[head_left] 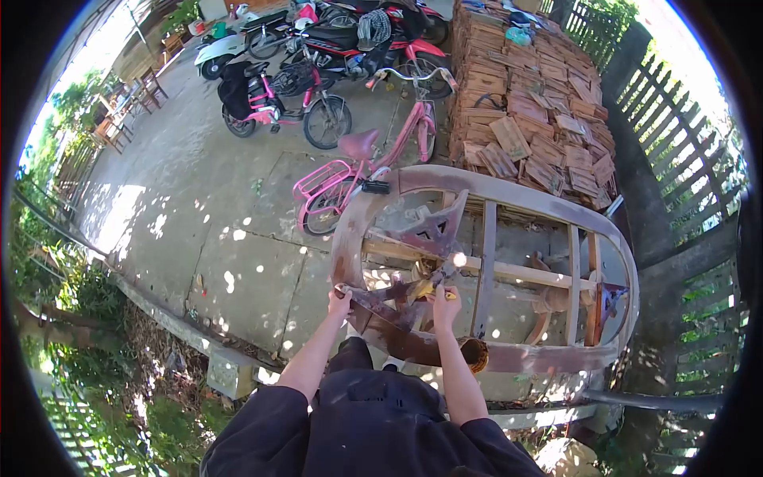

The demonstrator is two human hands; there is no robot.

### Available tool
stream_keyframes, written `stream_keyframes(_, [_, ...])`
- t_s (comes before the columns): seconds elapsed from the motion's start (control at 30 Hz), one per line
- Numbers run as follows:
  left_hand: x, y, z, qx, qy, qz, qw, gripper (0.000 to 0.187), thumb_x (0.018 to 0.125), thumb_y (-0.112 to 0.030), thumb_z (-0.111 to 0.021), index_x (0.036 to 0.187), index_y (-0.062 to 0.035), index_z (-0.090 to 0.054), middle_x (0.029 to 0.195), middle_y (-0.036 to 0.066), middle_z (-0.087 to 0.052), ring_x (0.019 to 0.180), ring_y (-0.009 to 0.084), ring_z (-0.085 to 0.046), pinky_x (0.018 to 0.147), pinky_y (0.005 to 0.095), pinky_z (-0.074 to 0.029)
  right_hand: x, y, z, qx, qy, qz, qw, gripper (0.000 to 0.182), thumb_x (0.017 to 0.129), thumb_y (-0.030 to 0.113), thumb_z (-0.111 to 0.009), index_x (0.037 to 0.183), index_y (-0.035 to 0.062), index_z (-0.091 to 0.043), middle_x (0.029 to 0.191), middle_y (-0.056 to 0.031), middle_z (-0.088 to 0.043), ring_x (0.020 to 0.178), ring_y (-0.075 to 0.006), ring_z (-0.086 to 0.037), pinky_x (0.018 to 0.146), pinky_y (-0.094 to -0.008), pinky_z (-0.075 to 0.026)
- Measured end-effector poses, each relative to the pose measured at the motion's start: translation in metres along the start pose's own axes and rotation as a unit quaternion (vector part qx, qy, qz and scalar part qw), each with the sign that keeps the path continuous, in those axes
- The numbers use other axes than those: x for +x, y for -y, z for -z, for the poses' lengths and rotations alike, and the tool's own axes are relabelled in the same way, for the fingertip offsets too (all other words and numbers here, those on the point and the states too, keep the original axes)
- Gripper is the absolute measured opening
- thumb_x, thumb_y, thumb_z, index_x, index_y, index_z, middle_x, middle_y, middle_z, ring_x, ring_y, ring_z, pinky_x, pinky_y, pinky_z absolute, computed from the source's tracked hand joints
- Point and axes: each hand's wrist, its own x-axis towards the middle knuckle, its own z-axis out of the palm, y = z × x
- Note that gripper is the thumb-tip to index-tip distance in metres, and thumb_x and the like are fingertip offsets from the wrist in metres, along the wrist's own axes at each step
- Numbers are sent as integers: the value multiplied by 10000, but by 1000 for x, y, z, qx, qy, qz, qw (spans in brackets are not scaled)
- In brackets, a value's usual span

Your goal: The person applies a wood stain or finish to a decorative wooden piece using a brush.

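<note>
A large oval wooden frame (546, 199) with crossbars stands in front of me. At its near left side, my left hand (339, 304) is closed around the end of a dark brown wooden piece (373, 307). My right hand (446, 308) grips a yellow-handled tool (451, 296), whose far end points left over the wood and is too small to make out. A carved triangular bracket (435, 228) rises from the frame just beyond my hands. Near my right forearm, a brown cylindrical container (475, 354) sits at the frame's near edge.
A pink bicycle (359, 146) stands close behind the frame's left end. Farther back are another pink bike (311, 107) and several motorbikes (342, 44). Stacked reddish tiles (528, 103) rise beyond the frame. A slatted fence (675, 119) runs along the right.
</note>
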Motion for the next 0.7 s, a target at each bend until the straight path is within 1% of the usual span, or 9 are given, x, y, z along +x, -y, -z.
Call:
stream_keyframes(0.07, [10,5,-1,-8,9,11,1000,786,996,-341,-704,1619,-288,-226,1208,157,-672,732,267,-736,608,417,-626,1,-1,-1,1,-26,24,999,185,1012,118,-689,946,10,-554,911,-93,-643,755,-253,-767,665,-343,-655])
stream_keyframes(0.17, [21,6,-1,16,23,-11,1000,847,1002,-319,-698,1645,-342,-147,1205,163,-675,722,266,-725,603,442,-619,3,-1,-1,-14,-46,33,998,193,1015,129,-685,930,2,-567,869,-88,-648,748,-241,-771,629,-321,-640])
stream_keyframes(0.23, [23,8,0,36,37,-16,999,854,1003,-313,-696,1645,-350,-135,1198,166,-677,712,261,-717,599,443,-615,2,9,4,-68,54,11,996,192,1015,130,-683,923,-1,-578,851,-90,-649,726,-235,-768,619,-310,-633])
stream_keyframes(0.27, [27,5,0,55,52,-29,997,861,1004,-306,-695,1646,-358,-124,1190,168,-679,701,256,-709,595,444,-612,4,16,2,-71,53,7,996,192,1015,130,-683,923,-1,-578,851,-90,-649,726,-235,-768,619,-310,-633])
stream_keyframes(0.37, [19,3,4,27,66,-20,997,856,1006,-301,-697,1637,-353,-121,1204,158,-657,746,257,-706,620,473,-614,7,24,-6,-89,-65,66,992,163,998,118,-689,921,-15,-632,796,-95,-687,680,-180,-745,547,-293,-566])
stream_keyframes(0.47, [24,6,10,1,84,4,996,775,1011,-312,-702,1578,-293,-174,1246,158,-616,819,269,-709,631,503,-614,6,4,-4,-27,-16,55,998,165,998,130,-690,915,-4,-642,789,-97,-693,676,-162,-742,546,-288,-551])
stream_keyframes(0.53, [32,13,10,-34,119,-9,992,696,1011,-341,-710,1503,-245,-227,1289,169,-590,837,296,-714,639,515,-613,3,7,3,-111,32,17,993,178,1002,126,-687,898,-9,-638,791,-101,-695,674,-166,-742,556,-282,-552])
stream_keyframes(0.63, [27,6,11,-36,120,11,992,699,1003,-347,-724,1484,-228,-231,1400,180,-528,974,359,-715,758,577,-617,7,15,-2,-148,-15,42,988,174,1002,121,-687,906,-16,-639,773,-95,-698,659,-163,-737,561,-276,-548])
stream_keyframes(0.7, [26,5,13,-40,130,21,991,729,1002,-348,-727,1504,-233,-211,1416,183,-519,1000,367,-709,779,589,-614,2,11,-5,-76,-69,123,987,173,1004,119,-684,905,-17,-641,748,-86,-700,634,-152,-726,557,-270,-534])
